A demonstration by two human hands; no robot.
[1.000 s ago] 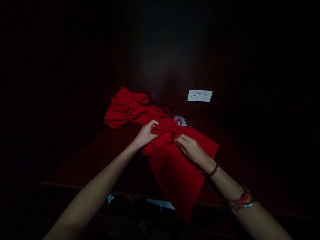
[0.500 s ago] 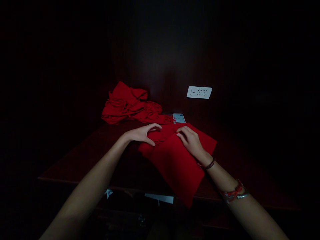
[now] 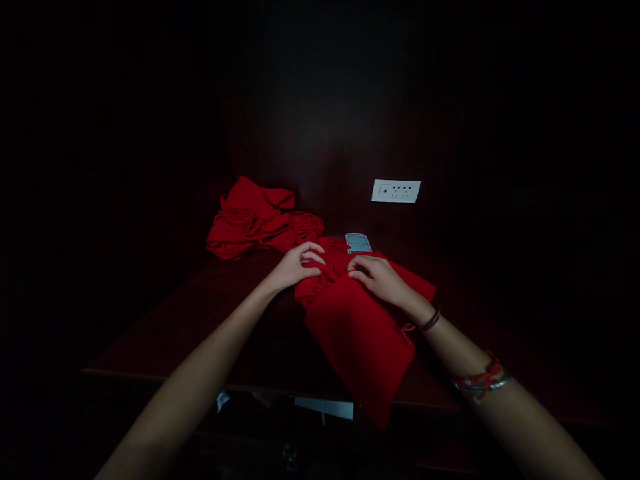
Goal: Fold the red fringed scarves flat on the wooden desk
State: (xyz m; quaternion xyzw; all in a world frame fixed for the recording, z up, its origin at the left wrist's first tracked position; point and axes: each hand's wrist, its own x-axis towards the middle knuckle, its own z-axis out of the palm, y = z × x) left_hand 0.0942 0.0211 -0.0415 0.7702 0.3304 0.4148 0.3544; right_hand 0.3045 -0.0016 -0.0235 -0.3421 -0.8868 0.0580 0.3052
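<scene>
A red scarf (image 3: 360, 333) lies at an angle across the dark table, its middle gathered into folds and its near corner hanging over the front edge. My left hand (image 3: 296, 265) is closed on the bunched folds from the left side. Opposite it, my right hand (image 3: 380, 279) pinches the cloth between thumb and fingers, near the top of the flat part. The fingertips of both hands are partly sunk in the fabric. Bracelets circle my right wrist and forearm.
Behind to the left lies a heap of red fringed cloth (image 3: 255, 220). A phone (image 3: 359, 243) with a lit screen rests just beyond the scarf. A white socket plate (image 3: 396, 191) is on the back wall. Pale paper (image 3: 325, 407) shows below the front edge of the table (image 3: 150, 340).
My left hand has moved right and closed on the cloth, which is now more bunched between my hands. My right hand has shifted slightly. The view has tilted a little.
</scene>
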